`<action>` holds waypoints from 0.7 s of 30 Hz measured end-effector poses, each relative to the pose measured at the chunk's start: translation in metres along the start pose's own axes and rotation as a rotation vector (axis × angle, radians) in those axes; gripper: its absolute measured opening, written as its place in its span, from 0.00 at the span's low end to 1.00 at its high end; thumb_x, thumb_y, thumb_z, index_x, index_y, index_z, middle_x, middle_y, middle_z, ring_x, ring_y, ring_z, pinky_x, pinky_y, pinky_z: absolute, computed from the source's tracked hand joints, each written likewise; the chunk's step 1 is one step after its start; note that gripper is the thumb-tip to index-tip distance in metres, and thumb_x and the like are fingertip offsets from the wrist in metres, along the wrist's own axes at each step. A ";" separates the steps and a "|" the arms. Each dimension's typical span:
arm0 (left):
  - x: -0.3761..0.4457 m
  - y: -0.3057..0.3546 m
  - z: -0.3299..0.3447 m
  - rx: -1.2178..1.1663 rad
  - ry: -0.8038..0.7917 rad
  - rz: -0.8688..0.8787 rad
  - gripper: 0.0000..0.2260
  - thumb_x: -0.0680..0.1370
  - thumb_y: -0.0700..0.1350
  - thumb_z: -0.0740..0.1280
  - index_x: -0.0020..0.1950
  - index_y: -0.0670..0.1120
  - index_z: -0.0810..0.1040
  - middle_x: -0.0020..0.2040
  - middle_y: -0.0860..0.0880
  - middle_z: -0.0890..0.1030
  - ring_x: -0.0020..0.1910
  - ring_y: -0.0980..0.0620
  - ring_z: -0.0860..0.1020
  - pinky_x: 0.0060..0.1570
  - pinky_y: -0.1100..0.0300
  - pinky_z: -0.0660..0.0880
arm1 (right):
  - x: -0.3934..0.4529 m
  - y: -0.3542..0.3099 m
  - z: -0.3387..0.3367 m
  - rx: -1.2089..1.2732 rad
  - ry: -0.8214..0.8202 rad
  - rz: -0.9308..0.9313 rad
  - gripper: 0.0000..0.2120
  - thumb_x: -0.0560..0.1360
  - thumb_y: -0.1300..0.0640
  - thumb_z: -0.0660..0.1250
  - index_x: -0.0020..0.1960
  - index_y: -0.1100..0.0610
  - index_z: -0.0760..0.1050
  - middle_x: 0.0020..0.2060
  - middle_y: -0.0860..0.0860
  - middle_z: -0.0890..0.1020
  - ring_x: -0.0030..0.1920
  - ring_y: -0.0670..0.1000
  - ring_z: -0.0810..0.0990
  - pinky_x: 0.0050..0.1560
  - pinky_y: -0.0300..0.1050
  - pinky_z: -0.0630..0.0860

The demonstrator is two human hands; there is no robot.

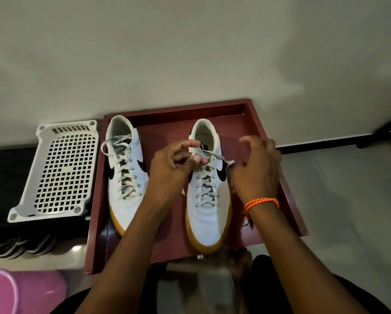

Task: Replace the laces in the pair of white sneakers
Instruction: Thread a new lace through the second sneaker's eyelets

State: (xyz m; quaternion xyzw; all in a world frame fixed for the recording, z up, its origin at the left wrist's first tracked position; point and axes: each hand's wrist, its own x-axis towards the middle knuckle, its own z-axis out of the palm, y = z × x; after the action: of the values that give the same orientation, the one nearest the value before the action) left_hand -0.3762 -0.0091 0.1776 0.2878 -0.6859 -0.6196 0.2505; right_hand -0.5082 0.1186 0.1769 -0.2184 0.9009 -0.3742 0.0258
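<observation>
Left hand (169, 165): pinches the right sneaker's lace (214, 155) between thumb and fingertips, above its tongue.
Right hand (256, 168): fingers curled, hovering beside that sneaker's collar — whether it grips the lace end, I cannot tell.
Right sneaker (207, 189): middle of the maroon tray (287, 189), fully laced.
Left sneaker (126, 175): along the tray's left edge — bow loose.
White plastic basket (56, 173): just left of the tray.

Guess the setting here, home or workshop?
Probably a home, at floor level by a wall. The sneakers sit in a red tray on a tiled floor, with a white plastic basket and a pink tub alongside. No bench or tools show.
</observation>
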 end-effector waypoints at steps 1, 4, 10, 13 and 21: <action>0.000 0.001 0.001 0.008 -0.018 0.027 0.13 0.84 0.37 0.69 0.68 0.45 0.80 0.46 0.45 0.89 0.49 0.45 0.88 0.54 0.46 0.85 | -0.004 -0.008 0.002 0.065 -0.031 -0.122 0.22 0.74 0.67 0.67 0.64 0.50 0.80 0.60 0.50 0.78 0.62 0.54 0.75 0.62 0.56 0.76; -0.001 0.002 0.004 0.036 -0.099 0.103 0.16 0.86 0.35 0.64 0.74 0.46 0.72 0.42 0.43 0.85 0.45 0.47 0.85 0.52 0.52 0.81 | -0.012 -0.019 0.012 0.142 -0.246 -0.370 0.20 0.79 0.60 0.60 0.67 0.47 0.80 0.66 0.41 0.77 0.65 0.47 0.70 0.64 0.47 0.68; -0.001 0.005 0.003 -0.071 -0.077 0.061 0.16 0.87 0.36 0.60 0.73 0.46 0.71 0.41 0.33 0.77 0.42 0.43 0.77 0.48 0.48 0.77 | -0.009 -0.019 0.014 0.344 -0.385 -0.120 0.14 0.78 0.44 0.58 0.45 0.47 0.81 0.59 0.34 0.77 0.67 0.45 0.70 0.71 0.58 0.65; -0.002 0.008 0.000 -0.109 -0.064 0.050 0.14 0.86 0.36 0.61 0.71 0.45 0.73 0.43 0.30 0.79 0.43 0.40 0.79 0.49 0.46 0.79 | -0.002 -0.016 0.010 0.550 -0.423 -0.112 0.12 0.81 0.47 0.65 0.42 0.48 0.81 0.46 0.39 0.81 0.53 0.47 0.79 0.57 0.52 0.77; -0.002 -0.001 0.000 0.020 0.207 -0.027 0.13 0.86 0.34 0.61 0.63 0.48 0.78 0.43 0.49 0.83 0.44 0.53 0.83 0.43 0.62 0.79 | 0.003 -0.016 0.003 0.738 -0.463 -0.139 0.13 0.86 0.59 0.64 0.43 0.62 0.77 0.33 0.51 0.75 0.36 0.48 0.73 0.41 0.40 0.73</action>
State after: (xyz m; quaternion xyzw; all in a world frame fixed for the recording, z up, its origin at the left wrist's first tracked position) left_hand -0.3746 -0.0073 0.1769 0.3618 -0.6585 -0.5832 0.3089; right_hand -0.5044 0.1054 0.1866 -0.3327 0.6604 -0.6131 0.2780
